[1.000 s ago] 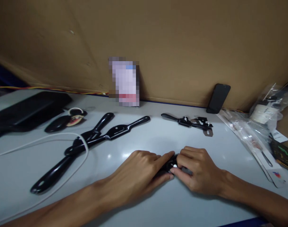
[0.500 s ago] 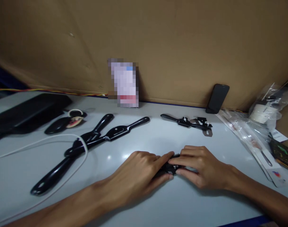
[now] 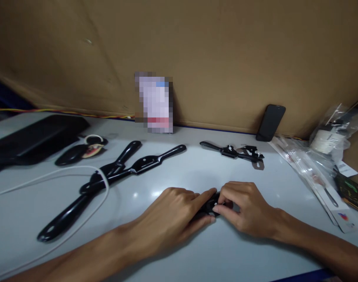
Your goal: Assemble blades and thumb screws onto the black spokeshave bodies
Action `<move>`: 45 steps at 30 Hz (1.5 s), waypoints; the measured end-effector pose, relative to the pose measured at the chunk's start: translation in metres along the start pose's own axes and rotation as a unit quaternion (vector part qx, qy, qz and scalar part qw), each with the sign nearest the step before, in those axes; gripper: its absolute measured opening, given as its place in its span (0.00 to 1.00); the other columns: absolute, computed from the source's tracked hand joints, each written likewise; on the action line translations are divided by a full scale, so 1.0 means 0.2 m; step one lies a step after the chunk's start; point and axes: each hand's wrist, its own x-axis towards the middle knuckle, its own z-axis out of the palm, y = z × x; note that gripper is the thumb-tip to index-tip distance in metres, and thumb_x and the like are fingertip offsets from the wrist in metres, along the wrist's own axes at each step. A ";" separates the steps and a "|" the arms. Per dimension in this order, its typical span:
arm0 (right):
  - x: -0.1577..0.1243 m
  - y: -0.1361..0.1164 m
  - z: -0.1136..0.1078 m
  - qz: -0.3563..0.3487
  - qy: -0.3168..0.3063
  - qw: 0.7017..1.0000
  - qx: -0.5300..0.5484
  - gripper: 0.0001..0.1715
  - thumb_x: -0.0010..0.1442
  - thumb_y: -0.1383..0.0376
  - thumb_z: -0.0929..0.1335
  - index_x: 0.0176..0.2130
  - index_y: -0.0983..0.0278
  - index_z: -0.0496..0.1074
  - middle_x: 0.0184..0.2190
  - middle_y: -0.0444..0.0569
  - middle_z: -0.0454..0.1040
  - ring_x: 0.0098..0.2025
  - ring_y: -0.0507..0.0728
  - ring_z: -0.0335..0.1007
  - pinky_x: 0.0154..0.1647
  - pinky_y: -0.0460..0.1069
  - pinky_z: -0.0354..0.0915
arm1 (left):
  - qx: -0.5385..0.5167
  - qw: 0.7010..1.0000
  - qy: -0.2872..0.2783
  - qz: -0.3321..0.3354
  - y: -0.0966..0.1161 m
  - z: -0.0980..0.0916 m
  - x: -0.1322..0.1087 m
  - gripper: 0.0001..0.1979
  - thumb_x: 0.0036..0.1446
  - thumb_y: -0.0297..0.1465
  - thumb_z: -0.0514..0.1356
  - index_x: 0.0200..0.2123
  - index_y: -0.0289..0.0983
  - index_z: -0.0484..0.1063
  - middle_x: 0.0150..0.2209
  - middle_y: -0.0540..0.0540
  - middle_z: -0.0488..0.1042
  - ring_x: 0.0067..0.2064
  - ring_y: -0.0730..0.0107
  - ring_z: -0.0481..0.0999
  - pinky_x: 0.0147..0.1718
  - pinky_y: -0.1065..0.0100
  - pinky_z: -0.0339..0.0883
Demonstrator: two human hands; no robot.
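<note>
At the front of the table a black spokeshave lies mostly hidden under both hands. My left hand is closed round its left side, with the thumb and index finger along the body. My right hand is pinched over its middle, thumb and forefinger at a small shiny screw. Farther back lies another spokeshave with loose metal parts and a flat blade by its right handle. To the left, two larger black spokeshave bodies lie crossed.
A white cable loops over the crossed bodies. Back left are a black case and a dark mouse-shaped object. A phone leans on the cardboard wall, near a blurred-out panel. Plastic packaging lies right.
My right hand's fingers have curled from lying along the spokeshave into a pinch at the small screw. My left hand has stayed in place.
</note>
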 end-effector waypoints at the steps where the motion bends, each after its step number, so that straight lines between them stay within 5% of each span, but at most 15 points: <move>1: 0.00 0.00 0.01 -0.007 0.007 1.000 -0.007 0.11 0.65 0.71 0.72 0.31 0.65 0.70 0.26 0.43 0.72 0.28 0.51 0.64 0.30 0.47 0.58 | 0.001 1.000 0.002 0.000 0.00 0.00 0.00 0.09 0.72 0.36 0.62 0.50 0.39 0.70 0.29 0.51 0.80 0.27 0.56 0.82 0.24 0.61 0.57; 11: -0.01 -0.01 0.01 -0.076 0.035 0.993 -0.085 0.14 0.74 0.68 0.65 0.36 0.66 0.76 0.33 0.50 0.73 0.35 0.56 0.68 0.32 0.50 0.63 | 0.000 0.999 -0.023 -0.022 0.00 0.01 0.00 0.14 0.73 0.38 0.60 0.57 0.40 0.67 0.33 0.51 0.83 0.32 0.52 0.85 0.26 0.61 0.61; 22: -0.02 -0.05 -0.01 -0.153 0.044 0.978 -0.135 0.15 0.71 0.72 0.65 0.36 0.67 0.80 0.37 0.53 0.75 0.37 0.57 0.66 0.29 0.52 0.60 | -0.002 1.000 -0.012 -0.013 0.00 0.01 -0.01 0.16 0.74 0.39 0.60 0.58 0.38 0.68 0.32 0.51 0.82 0.29 0.56 0.84 0.25 0.62 0.62; 28: -0.02 -0.05 0.02 -0.087 0.055 0.992 -0.079 0.14 0.72 0.72 0.65 0.39 0.66 0.80 0.31 0.50 0.76 0.34 0.57 0.68 0.30 0.51 0.63 | 0.003 1.000 -0.005 -0.014 0.00 0.01 -0.01 0.22 0.73 0.38 0.60 0.65 0.37 0.65 0.36 0.49 0.84 0.32 0.56 0.85 0.27 0.62 0.66; 35: 0.01 -0.06 -0.01 0.112 0.000 0.990 0.081 0.08 0.61 0.75 0.74 0.37 0.62 0.83 0.29 0.43 0.80 0.30 0.52 0.73 0.35 0.48 0.68 | -0.009 1.000 -0.021 -0.020 0.00 0.00 0.00 0.18 0.72 0.37 0.60 0.61 0.39 0.68 0.34 0.50 0.84 0.31 0.56 0.85 0.26 0.62 0.65; 45: 0.00 -0.02 -0.10 -0.012 -0.079 0.996 0.035 0.11 0.67 0.68 0.75 0.50 0.64 0.82 0.37 0.51 0.82 0.40 0.57 0.76 0.43 0.52 0.72 | 0.005 1.000 0.004 -0.003 -0.01 0.01 -0.01 0.19 0.72 0.36 0.60 0.62 0.37 0.68 0.37 0.47 0.86 0.32 0.51 0.86 0.26 0.60 0.69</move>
